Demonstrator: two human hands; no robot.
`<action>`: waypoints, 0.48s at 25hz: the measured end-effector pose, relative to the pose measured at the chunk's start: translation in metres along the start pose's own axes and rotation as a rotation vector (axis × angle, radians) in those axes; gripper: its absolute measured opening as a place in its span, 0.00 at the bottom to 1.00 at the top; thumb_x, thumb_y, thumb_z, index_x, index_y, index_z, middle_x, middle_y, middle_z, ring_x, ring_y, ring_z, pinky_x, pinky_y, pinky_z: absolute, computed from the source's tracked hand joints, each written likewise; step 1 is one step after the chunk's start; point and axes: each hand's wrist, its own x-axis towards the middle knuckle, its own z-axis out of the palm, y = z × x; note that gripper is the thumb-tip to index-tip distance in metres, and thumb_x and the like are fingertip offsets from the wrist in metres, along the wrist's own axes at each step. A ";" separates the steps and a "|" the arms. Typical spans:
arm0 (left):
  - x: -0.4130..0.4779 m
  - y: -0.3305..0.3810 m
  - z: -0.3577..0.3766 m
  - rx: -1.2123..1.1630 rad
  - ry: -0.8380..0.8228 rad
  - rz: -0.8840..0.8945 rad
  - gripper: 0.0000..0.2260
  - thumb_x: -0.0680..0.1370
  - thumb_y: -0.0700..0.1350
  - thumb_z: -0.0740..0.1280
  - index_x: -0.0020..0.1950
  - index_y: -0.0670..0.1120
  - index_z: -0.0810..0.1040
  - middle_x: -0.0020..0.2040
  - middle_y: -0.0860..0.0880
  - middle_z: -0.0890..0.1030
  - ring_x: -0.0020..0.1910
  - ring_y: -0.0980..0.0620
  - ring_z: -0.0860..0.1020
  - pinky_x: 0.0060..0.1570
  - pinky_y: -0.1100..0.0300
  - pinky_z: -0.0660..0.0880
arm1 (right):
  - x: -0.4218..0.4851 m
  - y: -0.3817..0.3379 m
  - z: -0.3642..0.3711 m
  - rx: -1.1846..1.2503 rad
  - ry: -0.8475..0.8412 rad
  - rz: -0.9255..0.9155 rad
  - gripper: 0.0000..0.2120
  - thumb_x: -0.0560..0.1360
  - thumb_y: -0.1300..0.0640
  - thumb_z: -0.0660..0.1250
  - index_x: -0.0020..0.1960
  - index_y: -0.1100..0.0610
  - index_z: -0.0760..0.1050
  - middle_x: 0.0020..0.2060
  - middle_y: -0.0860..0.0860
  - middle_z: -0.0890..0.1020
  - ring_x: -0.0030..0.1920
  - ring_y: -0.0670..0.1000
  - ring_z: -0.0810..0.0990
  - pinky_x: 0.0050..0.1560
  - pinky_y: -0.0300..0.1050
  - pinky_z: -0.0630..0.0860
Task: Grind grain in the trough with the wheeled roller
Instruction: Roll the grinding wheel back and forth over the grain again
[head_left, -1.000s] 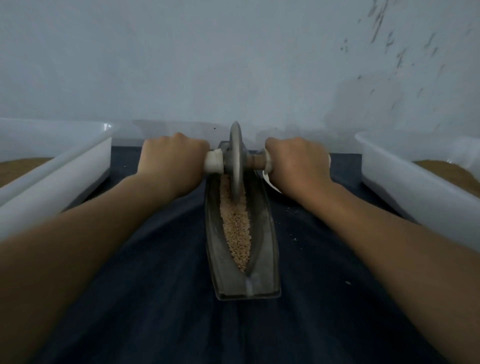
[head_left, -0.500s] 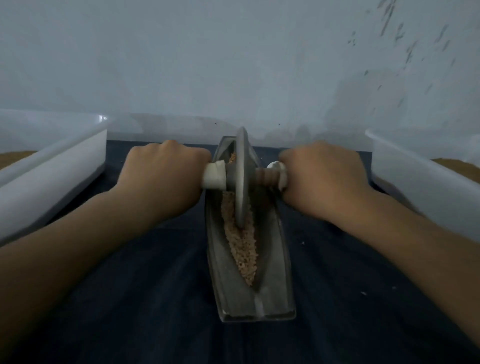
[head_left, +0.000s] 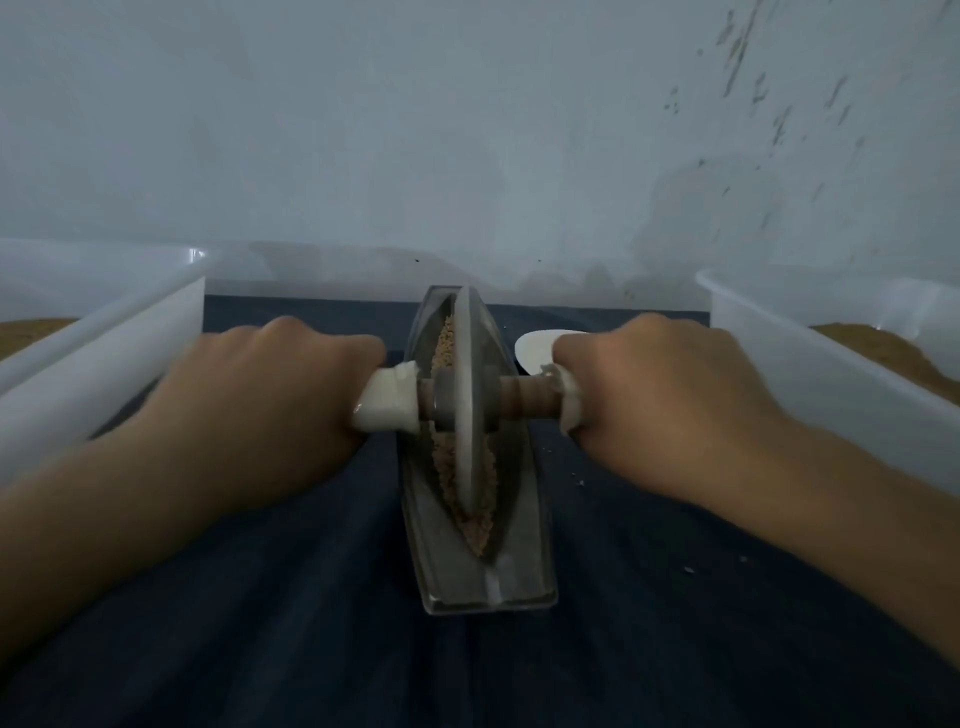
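Roller (head_left: 470, 415): drawn back from far end of trough (head_left: 519, 571) to its middle, wheel in grain (head_left: 488, 514). Left hand (head_left: 270, 415), right hand (head_left: 665, 410): I note fingers wrapped round its handles. Grain coarse; grinding continues.

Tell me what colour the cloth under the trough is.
The cloth is dark blue, seen best in the head view.

Dark blue cloth (head_left: 260, 623) covers the surface. Lying on it: metal trough (head_left: 519, 571) at centre, left bin (head_left: 104, 364), right bin (head_left: 831, 405), white oval piece (head_left: 535, 348) just beside the trough, and scattered crumbs (head_left: 581, 483).
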 end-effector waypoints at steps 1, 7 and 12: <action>-0.005 -0.005 -0.004 -0.003 -0.013 0.013 0.10 0.64 0.60 0.65 0.40 0.59 0.68 0.27 0.57 0.64 0.21 0.54 0.64 0.22 0.65 0.62 | -0.005 0.001 -0.007 0.032 0.029 0.001 0.11 0.57 0.49 0.66 0.31 0.47 0.63 0.21 0.43 0.58 0.21 0.43 0.53 0.27 0.32 0.49; 0.046 0.008 0.026 0.095 -0.069 -0.127 0.04 0.73 0.53 0.66 0.45 0.57 0.74 0.32 0.54 0.66 0.31 0.48 0.71 0.31 0.57 0.64 | 0.051 0.000 0.050 0.006 -0.129 0.140 0.10 0.69 0.50 0.69 0.36 0.49 0.68 0.30 0.47 0.72 0.30 0.53 0.72 0.29 0.39 0.57; 0.103 0.005 0.035 0.081 -0.143 -0.188 0.07 0.74 0.46 0.67 0.52 0.53 0.78 0.42 0.47 0.76 0.42 0.43 0.78 0.37 0.54 0.68 | 0.096 0.003 0.077 0.088 -0.166 0.250 0.04 0.73 0.57 0.66 0.47 0.49 0.75 0.41 0.52 0.78 0.38 0.56 0.74 0.35 0.45 0.65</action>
